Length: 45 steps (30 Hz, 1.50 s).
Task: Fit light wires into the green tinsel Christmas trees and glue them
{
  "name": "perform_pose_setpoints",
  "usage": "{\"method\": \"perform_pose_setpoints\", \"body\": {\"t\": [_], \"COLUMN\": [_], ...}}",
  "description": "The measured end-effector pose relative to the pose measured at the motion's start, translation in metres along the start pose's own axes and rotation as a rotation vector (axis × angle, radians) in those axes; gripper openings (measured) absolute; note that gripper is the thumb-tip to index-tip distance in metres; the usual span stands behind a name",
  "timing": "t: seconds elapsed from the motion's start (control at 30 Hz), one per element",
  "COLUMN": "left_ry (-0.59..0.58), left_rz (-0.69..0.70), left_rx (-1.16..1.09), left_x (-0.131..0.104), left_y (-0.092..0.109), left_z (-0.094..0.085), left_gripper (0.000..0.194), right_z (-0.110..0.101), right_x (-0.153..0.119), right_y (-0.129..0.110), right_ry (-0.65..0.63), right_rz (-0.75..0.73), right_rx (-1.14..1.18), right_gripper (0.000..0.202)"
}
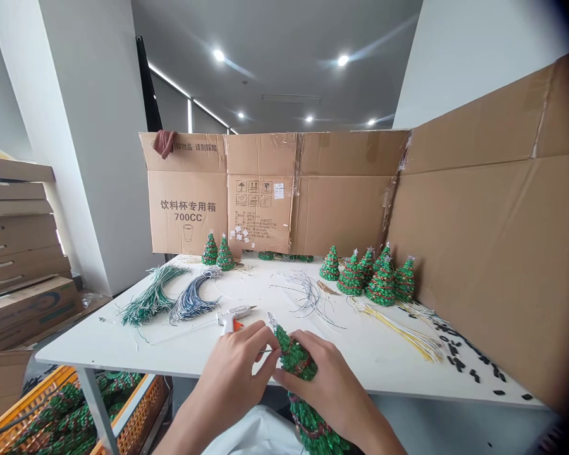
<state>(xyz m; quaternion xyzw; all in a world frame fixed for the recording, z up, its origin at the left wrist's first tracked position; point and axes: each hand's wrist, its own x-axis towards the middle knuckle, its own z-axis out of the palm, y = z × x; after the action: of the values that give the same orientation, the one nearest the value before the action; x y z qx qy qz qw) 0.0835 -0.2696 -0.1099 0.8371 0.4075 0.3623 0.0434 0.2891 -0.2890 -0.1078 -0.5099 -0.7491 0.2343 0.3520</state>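
Over the table's front edge, my right hand (329, 373) is wrapped round a small green tinsel Christmas tree (310, 420) with red garland and a silvery tip. The tree leans, its tip pointing up and left, its lower part near my lap. My left hand (239, 363) is closed at the tree's upper left side, thumb and forefinger pinching a thin dark strand (265, 351). What the strand joins to is hidden by the fingers. Just beyond my left hand lies a white glue gun (234, 316) with an orange trigger.
On the white table (260, 294) lie green wires (154, 294), blue wires (196, 294), white wires (310, 297) and yellow wires (403, 328). Several finished trees (382, 278) stand at right, two trees (218, 251) at back left. Cardboard (346, 208) walls the back. An orange crate (142, 404) sits below left.
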Motion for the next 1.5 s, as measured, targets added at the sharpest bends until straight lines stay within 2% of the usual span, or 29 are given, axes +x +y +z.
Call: {"method": "perform_pose_setpoints", "body": {"t": [0.2,0.37,0.63,0.83,0.97,1.1,1.37,1.5], "left_ry": [0.083,0.033,-0.051,-0.053,-0.022,0.013,0.171,0.149], "left_rz": [0.030,0.002,-0.163,-0.213,-0.218,-0.156,0.103,0.126], "left_rx": [0.074,0.005,-0.181,-0.280,-0.269,-0.237,-0.060,-0.040], "left_x": [-0.001,0.001,-0.001,-0.001,0.001,0.002,0.002,0.002], "left_y": [-0.006,-0.002,0.002,0.006,0.005,0.002,-0.005,-0.006], "left_z": [0.005,0.004,-0.002,-0.005,-0.005,-0.006,-0.002,-0.002], "left_gripper": [0.016,0.014,0.019,0.022,0.016,0.011,0.020,0.022], "right_z": [0.001,-0.001,-0.005,-0.004,-0.005,-0.007,-0.007,-0.006], "right_x": [0.000,0.002,0.001,0.001,0.000,0.001,0.001,0.001], "right_y": [0.000,0.002,-0.002,-0.001,0.000,0.001,-0.002,-0.003], "right_ry": [0.004,0.005,0.036,0.038,0.041,0.040,0.039,0.029], "right_rz": [0.003,0.004,-0.028,-0.017,-0.014,-0.018,-0.006,-0.007], "right_rx": [0.011,0.029,0.044,0.039,0.030,0.035,0.024,0.022], "right_gripper": [0.022,0.027,0.029,0.027,0.027,0.023,0.024,0.023]}}
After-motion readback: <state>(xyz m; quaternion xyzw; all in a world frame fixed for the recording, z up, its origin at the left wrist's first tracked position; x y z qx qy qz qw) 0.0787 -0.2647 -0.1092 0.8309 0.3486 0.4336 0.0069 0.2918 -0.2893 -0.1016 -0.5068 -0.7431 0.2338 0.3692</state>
